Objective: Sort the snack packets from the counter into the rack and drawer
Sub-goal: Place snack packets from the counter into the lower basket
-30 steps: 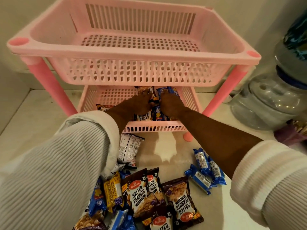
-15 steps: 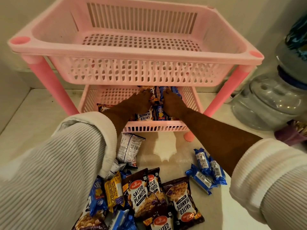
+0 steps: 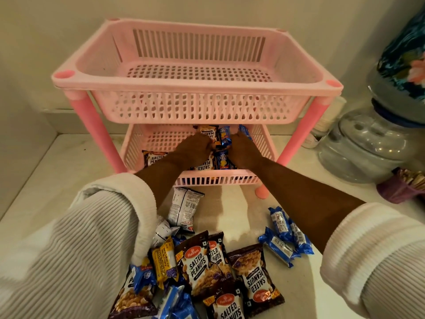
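A: So where are the hands?

B: Both reach into the lower tier of the pink slotted plastic two-tier rack (image 3: 197,88). The left hand (image 3: 195,147) presses on a brown salted-peanut packet (image 3: 208,132) standing far in the tier; the right hand (image 3: 241,149) is against the blue biscuit packets (image 3: 222,157) beside it.

A: Is either grip closed on something?

B: I cannot tell. The fingers curl away from the camera, so the hands could be grasping the packets or merely nudging them.

A: Why so close together?

B: Probably to square the packets into neat rows, peanuts to the left, biscuits to the right, so more fit.

A: And the rest?

B: Most remains unsorted. A heap of brown peanut packets (image 3: 197,263) lies near on the pale stone tabletop (image 3: 46,180), with a cluster of blue wrapped bars (image 3: 285,236) to its right. The top tier is empty. No drawer is in view.
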